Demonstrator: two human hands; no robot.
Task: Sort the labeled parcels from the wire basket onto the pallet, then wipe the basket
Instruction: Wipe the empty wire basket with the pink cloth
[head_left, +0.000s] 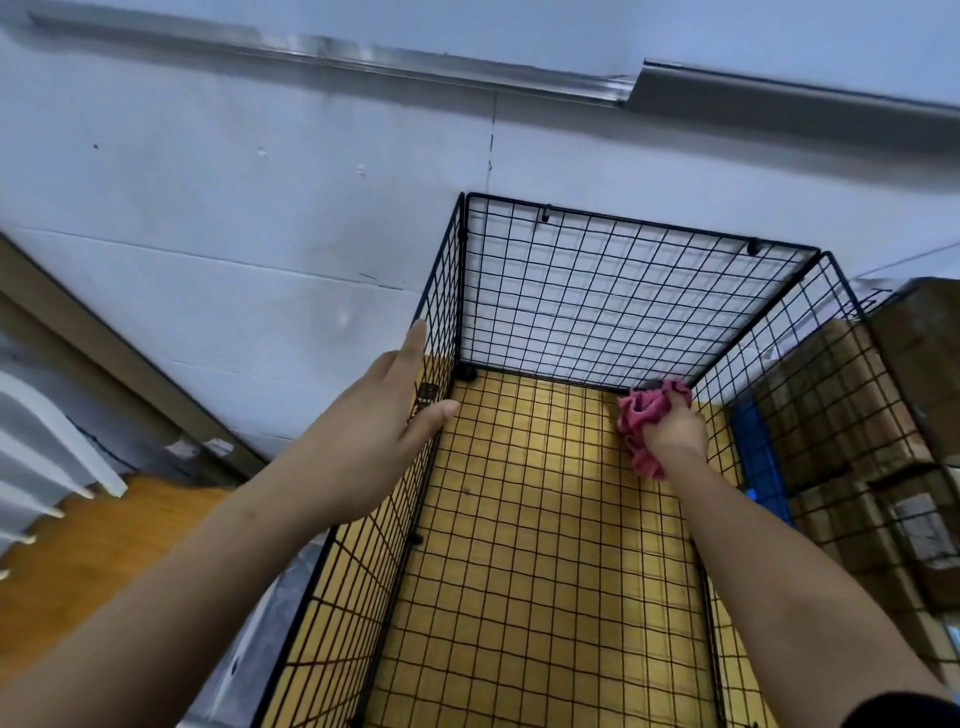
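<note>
1. The basket (623, 291) is open at the top. Its far wall stands close to the pale wall (260, 234), and its right wall stands just beside the stacked parcels (924, 332).
2. Open room lies inside the basket, from its near end to the far corners. To its left is a strip of orange floor (104, 545), edged by white slats (41, 441).
3. A metal rail (779, 98) runs along the wall above the basket.
4. Count: one basket with three mesh walls and a mesh bottom in view, one cloth (641, 415) and two hands. There are several brown parcels, at least three; the mesh hides the exact number.
5. The left hand (384, 415) rests at the top edge of the left wall. Its fingers are straight and together along the outside, and its thumb is spread toward the inside, gripping nothing.
6. The right hand (672, 428) is down inside the basket, near the far right corner. Its fingers are curled tight round the bunched pink cloth, which is against the right wall.
7. The basket holds that hand and the cloth, and yellow floor shows through the bottom grid.
8. The parcels sit outside to the right on a blue pallet (753, 452), seen through the mesh.
</note>
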